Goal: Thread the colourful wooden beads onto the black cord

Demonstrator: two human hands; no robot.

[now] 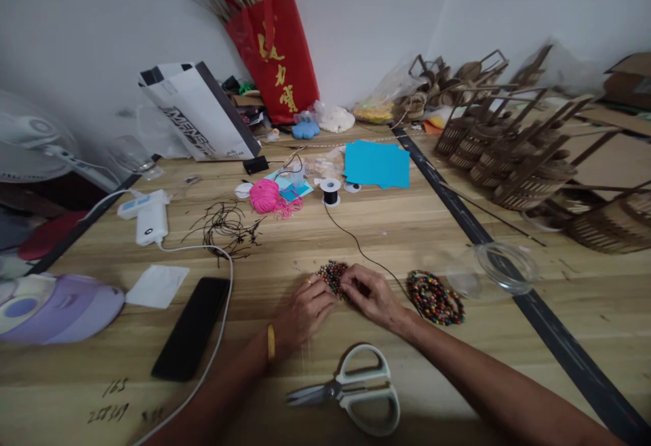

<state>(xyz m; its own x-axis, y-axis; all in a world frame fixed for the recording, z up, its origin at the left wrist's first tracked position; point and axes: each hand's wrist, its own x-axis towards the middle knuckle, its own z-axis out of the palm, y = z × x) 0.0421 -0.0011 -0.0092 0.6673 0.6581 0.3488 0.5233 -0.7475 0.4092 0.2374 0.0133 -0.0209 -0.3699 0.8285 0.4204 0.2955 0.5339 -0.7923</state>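
A small heap of multicoloured beads [333,275] lies on the wooden table between my two hands. My left hand [308,307] rests at its left edge, fingers bent and pressed together; what they hold, if anything, is hidden. On the right side of the heap, my right hand [373,297] is closed in a pinch, its fingertips among the beads and too small to make out. A black cord [363,253] runs from a white spool [331,203] and passes behind my right wrist. Coiled bead strands [435,298] lie to the right. Scissors [338,390] with pale handles lie in front of me.
At left are a black phone [190,329], a white cable [228,290], a paper slip [157,286] and cut dark cords [228,229]. Pink yarn [265,196] and blue sheets [377,163] lie farther back. A clear ring-shaped lid [506,268] and woven baskets [529,168] stand right.
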